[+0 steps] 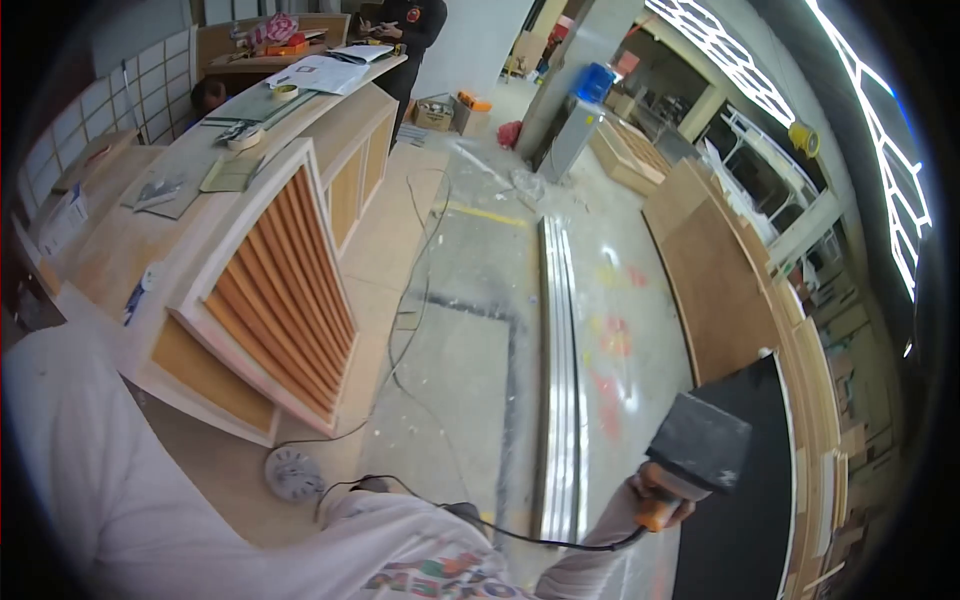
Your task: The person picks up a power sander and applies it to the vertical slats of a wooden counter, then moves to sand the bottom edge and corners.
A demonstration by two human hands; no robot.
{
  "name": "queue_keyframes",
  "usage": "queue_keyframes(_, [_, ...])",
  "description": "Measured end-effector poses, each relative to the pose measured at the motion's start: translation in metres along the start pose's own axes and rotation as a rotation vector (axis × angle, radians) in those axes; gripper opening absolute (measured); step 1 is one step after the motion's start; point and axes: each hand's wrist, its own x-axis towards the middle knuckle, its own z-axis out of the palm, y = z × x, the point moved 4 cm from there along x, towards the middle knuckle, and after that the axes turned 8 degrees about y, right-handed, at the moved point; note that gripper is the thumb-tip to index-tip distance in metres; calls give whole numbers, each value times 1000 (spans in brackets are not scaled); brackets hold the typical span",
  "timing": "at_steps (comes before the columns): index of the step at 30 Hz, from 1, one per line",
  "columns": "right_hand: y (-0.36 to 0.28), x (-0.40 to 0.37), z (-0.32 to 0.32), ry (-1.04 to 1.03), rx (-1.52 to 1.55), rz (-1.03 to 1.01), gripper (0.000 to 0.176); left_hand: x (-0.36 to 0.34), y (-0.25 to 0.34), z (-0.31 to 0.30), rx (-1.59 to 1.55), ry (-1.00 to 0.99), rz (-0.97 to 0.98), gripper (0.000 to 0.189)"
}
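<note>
My right hand (664, 492) is closed around the orange grip of a corded power sander (702, 440), held up at the lower right with its dark square pad turned upward. A black cord runs from the grip to the left, across the front of my shirt. At the far left only my left sleeve (70, 420) shows; the left hand is out of sight. Nearest to that arm is a white-edged frame with orange-brown slats (285, 290), leaning against a long wooden counter (110, 250).
Long shiny metal profiles (560, 380) lie on the concrete floor. Wood panels (715, 270) and a black sheet (745, 500) stand at the right. A round grey disc with holes (293, 473) and a cable (405, 320) are on the floor. A person (410, 30) stands behind the counter.
</note>
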Motion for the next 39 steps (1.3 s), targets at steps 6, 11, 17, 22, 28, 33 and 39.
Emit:
queue_keyframes(6, [62,55,-19,16,63,221,56,18,-59,40,21,136,-237,25])
queue_keyframes(11, [98,126,-44,-12,113,334,57,-25,-182,198,-642,81,-712,24])
queue_keyframes(17, [116,202,-82,50,112,426,57,-7,-275,303,-1213,23,-751,15])
queue_keyframes(22, [128,244,-108,90,115,449,57,13,-336,312,-985,200,-881,10])
queue_keyframes(28, [141,270,-114,77,87,538,58,78,-384,296,-699,567,-784,7])
queue_keyframes(33, [156,279,-129,94,62,577,58,64,-406,314,-960,365,-704,31])
queue_keyframes(39, [177,283,-145,140,24,604,59,32,-416,338,-1317,269,-677,30])
